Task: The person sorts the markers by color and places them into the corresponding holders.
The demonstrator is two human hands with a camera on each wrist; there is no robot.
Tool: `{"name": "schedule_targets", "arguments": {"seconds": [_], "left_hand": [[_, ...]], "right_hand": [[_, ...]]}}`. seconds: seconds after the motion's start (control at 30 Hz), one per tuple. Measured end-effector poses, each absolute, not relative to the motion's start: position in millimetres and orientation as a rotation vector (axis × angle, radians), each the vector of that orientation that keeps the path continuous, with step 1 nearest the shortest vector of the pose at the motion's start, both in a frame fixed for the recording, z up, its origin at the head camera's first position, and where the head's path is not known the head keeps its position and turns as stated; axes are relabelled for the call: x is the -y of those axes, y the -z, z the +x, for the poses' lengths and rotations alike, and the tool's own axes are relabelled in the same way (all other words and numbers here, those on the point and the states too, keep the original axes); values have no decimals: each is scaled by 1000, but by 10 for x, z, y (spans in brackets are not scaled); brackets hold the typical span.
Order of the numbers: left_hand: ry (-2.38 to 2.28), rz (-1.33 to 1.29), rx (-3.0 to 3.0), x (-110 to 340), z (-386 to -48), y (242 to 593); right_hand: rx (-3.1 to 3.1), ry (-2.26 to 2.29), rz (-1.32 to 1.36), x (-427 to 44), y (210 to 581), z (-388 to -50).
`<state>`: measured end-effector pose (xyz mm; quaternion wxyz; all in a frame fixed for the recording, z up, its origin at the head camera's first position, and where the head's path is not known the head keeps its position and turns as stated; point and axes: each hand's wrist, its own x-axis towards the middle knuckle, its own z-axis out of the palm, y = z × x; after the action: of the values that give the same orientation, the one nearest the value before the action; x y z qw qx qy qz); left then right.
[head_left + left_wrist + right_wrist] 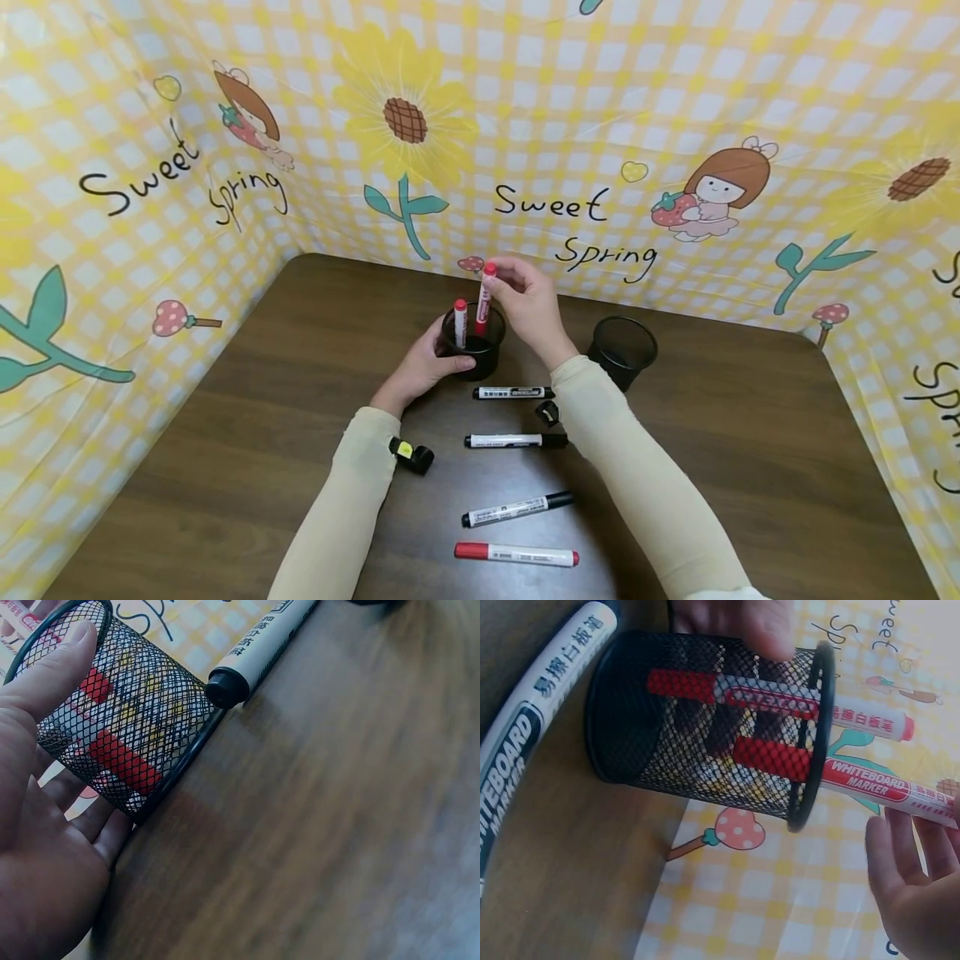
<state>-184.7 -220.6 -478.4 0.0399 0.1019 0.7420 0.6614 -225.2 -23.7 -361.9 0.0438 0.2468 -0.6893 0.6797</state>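
Left hand (429, 364): curled round mesh cup (487, 364) at 8 o'clock.
Right hand (531, 304): pinching red marker (485, 302), lower end inside cup, toward 1 o'clock.
Second marker (460, 319): in cup, 10 o'clock.
Risk: cup could tip if left grip slackens.

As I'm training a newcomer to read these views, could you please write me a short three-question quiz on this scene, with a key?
1. What does the right hand hold?
(a) a black marker
(b) a red marker
(c) nothing

2. True or false: in the head view, the left hand holds the cup on the right.

3. How many markers lie on the table, outside the cups?

Key:
1. b
2. False; it holds the left cup.
3. Four: three black-capped, one red-capped.
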Motion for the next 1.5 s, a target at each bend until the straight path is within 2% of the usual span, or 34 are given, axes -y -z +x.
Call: {"name": "schedule_targets", "arguments": {"seconds": [0.47, 0.73, 0.97, 1.5], "left_hand": [[-2014, 293, -2250, 2193, -1846, 4759], [-2022, 315, -2214, 2164, -1737, 4530], [-2047, 321, -2221, 2192, -1840, 4755], [-2041, 349, -2237, 2216, -1861, 4813]], "right_hand": [[2237, -1938, 723, 282, 3843, -2229], [2333, -1764, 756, 348, 3947, -2215], [2412, -1672, 766, 362, 3975, -2211], [2420, -1684, 761, 348, 3946, -2218]]}}
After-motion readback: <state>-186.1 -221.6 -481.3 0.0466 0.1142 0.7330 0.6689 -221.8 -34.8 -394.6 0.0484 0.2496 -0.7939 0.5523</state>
